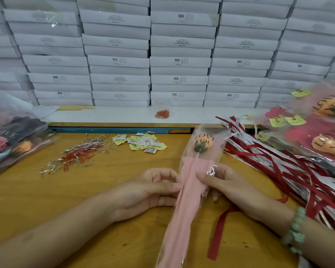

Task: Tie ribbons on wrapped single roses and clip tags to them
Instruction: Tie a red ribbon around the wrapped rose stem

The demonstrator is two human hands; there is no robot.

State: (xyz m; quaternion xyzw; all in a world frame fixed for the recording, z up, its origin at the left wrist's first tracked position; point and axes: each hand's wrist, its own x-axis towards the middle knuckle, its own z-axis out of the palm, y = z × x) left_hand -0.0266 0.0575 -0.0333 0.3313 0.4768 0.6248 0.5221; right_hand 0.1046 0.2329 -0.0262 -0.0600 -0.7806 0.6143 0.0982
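**A:** How is the single rose wrapped in pink paper and clear cellophane (188, 209) expected to handle?

**B:** It is judged light, soft and easily crushed, and the film slippery. It is best taken at mid-stem, well below the bloom.

**A:** And where is it held?

**B:** It is laid lengthwise on the worn wooden table (85, 190), bloom pointed away. Its middle is clasped by the right hand (228, 186), thumb over and fingers under. Its left edge is pinched by the curled left hand (149, 192). A flat red fabric ribbon (219, 231) is seen emerging from under the stem, not yet tied.
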